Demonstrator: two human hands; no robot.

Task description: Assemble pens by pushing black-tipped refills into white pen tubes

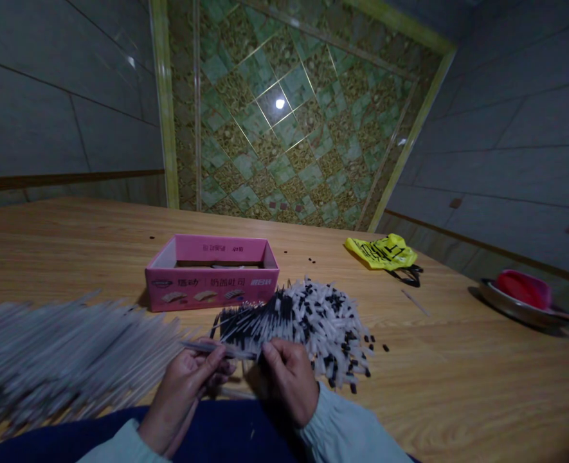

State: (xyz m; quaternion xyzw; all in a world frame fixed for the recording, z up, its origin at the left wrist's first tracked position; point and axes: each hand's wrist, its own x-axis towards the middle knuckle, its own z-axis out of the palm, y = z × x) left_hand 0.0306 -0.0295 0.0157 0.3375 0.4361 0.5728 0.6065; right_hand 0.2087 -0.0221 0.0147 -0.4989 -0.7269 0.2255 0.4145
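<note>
Near the table's front edge, my left hand (190, 389) pinches a thin, translucent grey stick (238, 353) between thumb and fingers. The stick's darker end reaches the thumb and curled fingers of my right hand (291, 379), which is closed on it; the exact contact is blurred. Just beyond my hands lies a bunch of thin sticks with black parts (258, 321). It runs into a heap of short white and black pieces (332, 328), like small caps or sleeves. A wide pile of long translucent sticks (72, 354) is spread to the left.
A pink open-topped cardboard box (211, 289) stands behind the sticks. A yellow plastic bag (380, 251) with black print lies at the back right, near a single loose stick (415, 302). On the far right is a metal pan (515, 312) with a red item (523, 289) in it.
</note>
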